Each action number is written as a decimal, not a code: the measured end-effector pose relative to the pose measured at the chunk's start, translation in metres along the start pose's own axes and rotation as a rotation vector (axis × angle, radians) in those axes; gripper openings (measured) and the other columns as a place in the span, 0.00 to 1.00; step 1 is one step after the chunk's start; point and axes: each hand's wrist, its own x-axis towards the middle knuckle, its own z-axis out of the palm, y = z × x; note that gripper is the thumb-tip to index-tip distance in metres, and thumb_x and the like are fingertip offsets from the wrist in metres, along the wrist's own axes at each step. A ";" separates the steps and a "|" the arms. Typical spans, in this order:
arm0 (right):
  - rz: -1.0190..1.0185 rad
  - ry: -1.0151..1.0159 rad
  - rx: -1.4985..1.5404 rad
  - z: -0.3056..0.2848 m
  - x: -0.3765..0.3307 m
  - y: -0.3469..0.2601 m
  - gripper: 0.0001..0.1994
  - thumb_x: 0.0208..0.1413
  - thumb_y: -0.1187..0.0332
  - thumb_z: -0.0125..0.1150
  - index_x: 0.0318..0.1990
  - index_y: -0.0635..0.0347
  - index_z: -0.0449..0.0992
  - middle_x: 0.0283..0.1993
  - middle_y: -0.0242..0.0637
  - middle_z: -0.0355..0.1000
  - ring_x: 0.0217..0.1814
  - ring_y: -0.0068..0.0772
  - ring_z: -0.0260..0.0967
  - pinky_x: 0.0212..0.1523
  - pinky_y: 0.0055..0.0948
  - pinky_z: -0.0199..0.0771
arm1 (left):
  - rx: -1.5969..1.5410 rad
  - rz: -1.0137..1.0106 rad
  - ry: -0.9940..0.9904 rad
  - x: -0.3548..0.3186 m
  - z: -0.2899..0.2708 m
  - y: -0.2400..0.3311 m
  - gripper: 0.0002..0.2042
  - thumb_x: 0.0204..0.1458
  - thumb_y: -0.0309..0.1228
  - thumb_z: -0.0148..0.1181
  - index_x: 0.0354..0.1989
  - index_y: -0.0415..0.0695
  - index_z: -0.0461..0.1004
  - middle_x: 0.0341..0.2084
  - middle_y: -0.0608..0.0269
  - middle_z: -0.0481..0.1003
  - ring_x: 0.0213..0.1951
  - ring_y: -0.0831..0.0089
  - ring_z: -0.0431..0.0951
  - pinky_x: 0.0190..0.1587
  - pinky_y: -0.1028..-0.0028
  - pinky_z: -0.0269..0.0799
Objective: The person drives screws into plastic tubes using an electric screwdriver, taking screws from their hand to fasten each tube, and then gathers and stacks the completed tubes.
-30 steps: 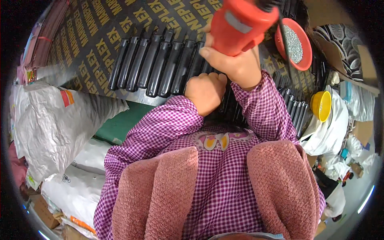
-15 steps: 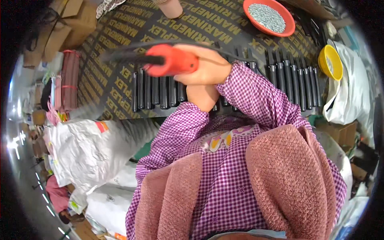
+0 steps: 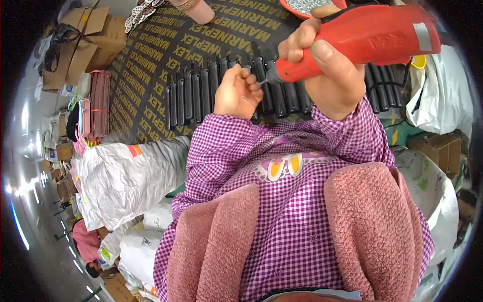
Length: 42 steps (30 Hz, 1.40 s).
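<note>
My right hand (image 3: 334,75) is wrapped round a red electric screwdriver (image 3: 372,40), held level above the table with its bit pointing left. Close to the bit's tip is my left hand (image 3: 237,94), its fingers curled in a pinch. Something tiny shows between those fingers, too small to name. Beneath both hands lies a row of black handles (image 3: 205,90), side by side, with thin dark strips projecting from their far ends. My right hand and the tool hide part of the row.
A red bowl (image 3: 308,7) of small silvery metal pieces stands at the far side, partly covered by my right hand. A pink cup (image 3: 198,11) is left of it. Cardboard boxes (image 3: 98,43) and a white sack (image 3: 126,176) lie left; another white sack (image 3: 440,95) hangs right.
My right hand has swung the screwdriver to the right, uncovering my left hand. The left hand now shows at the bit's tip. The view has shifted slightly.
</note>
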 end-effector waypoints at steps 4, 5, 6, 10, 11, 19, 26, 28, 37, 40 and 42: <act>0.258 0.369 -0.177 0.018 -0.010 -0.022 0.25 0.46 0.76 0.62 0.51 0.65 0.59 0.32 0.38 0.69 0.31 0.30 0.68 0.35 0.32 0.69 | -0.030 0.010 -0.024 -0.019 0.039 -0.006 0.18 0.58 0.48 0.44 0.34 0.43 0.68 0.29 0.58 0.73 0.32 0.64 0.72 0.42 0.64 0.69; 0.248 0.375 -0.176 -0.001 -0.005 -0.013 0.25 0.46 0.76 0.62 0.51 0.65 0.59 0.32 0.38 0.69 0.31 0.30 0.68 0.35 0.32 0.69 | -0.019 0.005 -0.025 -0.023 0.044 -0.007 0.18 0.58 0.48 0.44 0.34 0.43 0.68 0.29 0.58 0.73 0.32 0.64 0.72 0.42 0.64 0.69; -0.014 -0.061 -0.114 -0.034 0.005 0.004 0.25 0.46 0.77 0.62 0.51 0.66 0.58 0.31 0.38 0.68 0.31 0.30 0.68 0.35 0.31 0.69 | -0.005 0.006 -0.062 -0.027 0.049 -0.008 0.20 0.58 0.49 0.43 0.36 0.43 0.68 0.31 0.57 0.74 0.35 0.63 0.73 0.44 0.62 0.69; 0.298 0.293 -0.159 -0.001 -0.020 -0.020 0.25 0.46 0.78 0.61 0.51 0.67 0.57 0.30 0.38 0.68 0.31 0.29 0.68 0.34 0.29 0.69 | 0.026 0.013 -0.113 -0.034 0.054 -0.011 0.23 0.59 0.52 0.39 0.39 0.42 0.68 0.35 0.55 0.75 0.40 0.61 0.74 0.47 0.61 0.69; 0.297 0.295 -0.156 0.005 -0.023 -0.023 0.25 0.46 0.78 0.61 0.51 0.67 0.57 0.30 0.38 0.68 0.31 0.29 0.68 0.34 0.29 0.69 | 0.029 0.013 -0.110 -0.033 0.052 -0.013 0.23 0.59 0.52 0.39 0.39 0.42 0.68 0.35 0.55 0.75 0.40 0.61 0.74 0.47 0.61 0.69; -0.311 -0.614 -0.098 -0.060 0.004 0.021 0.25 0.46 0.77 0.61 0.51 0.67 0.57 0.30 0.38 0.67 0.30 0.29 0.68 0.34 0.30 0.70 | 0.052 0.000 -0.074 -0.036 0.057 -0.015 0.23 0.58 0.52 0.39 0.38 0.44 0.69 0.39 0.54 0.75 0.44 0.62 0.75 0.50 0.62 0.69; 0.325 0.376 -0.144 0.020 -0.018 -0.019 0.25 0.45 0.77 0.62 0.51 0.66 0.59 0.30 0.39 0.68 0.30 0.31 0.68 0.35 0.32 0.70 | 0.017 -0.006 -0.109 -0.036 0.045 -0.013 0.22 0.59 0.50 0.39 0.38 0.43 0.70 0.38 0.54 0.75 0.43 0.62 0.75 0.48 0.61 0.71; 0.255 0.337 -0.155 0.009 -0.018 -0.019 0.25 0.45 0.77 0.63 0.51 0.66 0.59 0.32 0.39 0.69 0.31 0.32 0.69 0.35 0.34 0.70 | -0.054 -0.033 -0.150 -0.033 0.037 -0.017 0.20 0.60 0.46 0.40 0.39 0.41 0.71 0.38 0.54 0.75 0.41 0.62 0.76 0.47 0.62 0.71; 0.227 0.438 -0.147 0.021 -0.020 -0.025 0.25 0.47 0.77 0.61 0.53 0.64 0.59 0.35 0.39 0.70 0.35 0.32 0.71 0.38 0.36 0.70 | -0.184 -0.146 -0.377 -0.031 0.001 -0.030 0.12 0.58 0.31 0.46 0.44 0.35 0.69 0.36 0.54 0.74 0.37 0.64 0.77 0.41 0.69 0.74; 0.220 0.439 -0.131 0.021 -0.020 -0.024 0.25 0.47 0.77 0.61 0.54 0.64 0.59 0.35 0.38 0.70 0.35 0.32 0.71 0.38 0.36 0.70 | -0.176 -0.136 -0.370 -0.031 0.000 -0.031 0.10 0.59 0.28 0.47 0.44 0.35 0.69 0.33 0.58 0.73 0.33 0.69 0.75 0.37 0.73 0.73; 0.216 0.439 -0.120 0.021 -0.020 -0.024 0.25 0.47 0.76 0.60 0.54 0.64 0.59 0.36 0.38 0.70 0.35 0.32 0.71 0.38 0.36 0.70 | -0.214 -0.161 -0.340 -0.032 0.000 -0.030 0.09 0.59 0.26 0.48 0.43 0.36 0.69 0.30 0.61 0.72 0.30 0.73 0.72 0.33 0.76 0.71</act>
